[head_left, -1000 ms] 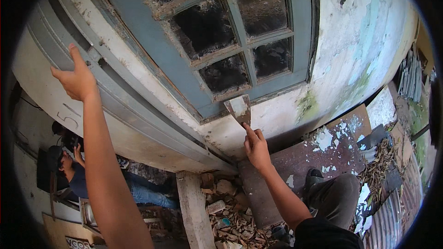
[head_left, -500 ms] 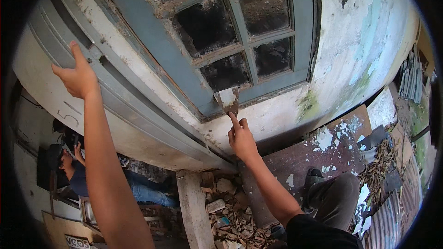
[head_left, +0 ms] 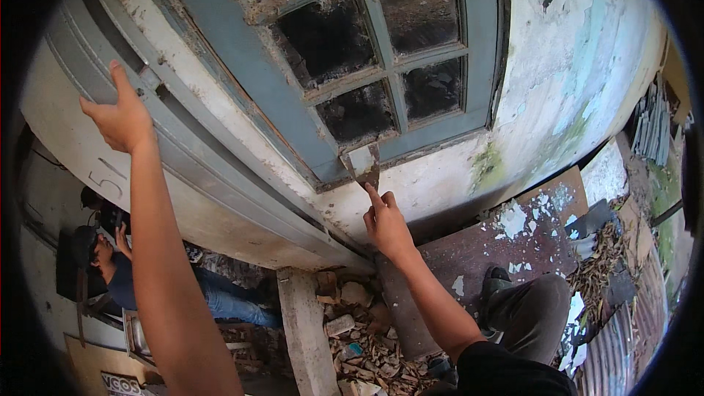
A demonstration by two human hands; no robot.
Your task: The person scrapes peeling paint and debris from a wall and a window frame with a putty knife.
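Observation:
My right hand (head_left: 387, 226) grips a putty knife (head_left: 363, 164), its index finger stretched along the tool toward the blade. The wide blade, smeared pale, lies against the bottom rail of a blue-grey window frame (head_left: 433, 139) with several dark, dirty panes. The handle is mostly hidden in my fingers. Over at the left, my left hand (head_left: 123, 119) rests against a grey metal post (head_left: 194, 139) with its thumb and a finger spread apart; its other fingers are hard to see.
Flaking white wall (head_left: 557, 81) surrounds the window. Below, a brown board (head_left: 433, 286) carries paint flakes beside my bent knee (head_left: 532, 315). Rubble and dry leaves (head_left: 367, 352) lie by a concrete post (head_left: 304, 323). Another person (head_left: 110, 264) is at lower left, past the wall.
The putty knife has turned slightly and its blade sits a little lower on the window's bottom rail. My right hand has shifted a little with it. My left hand stays nearly in place.

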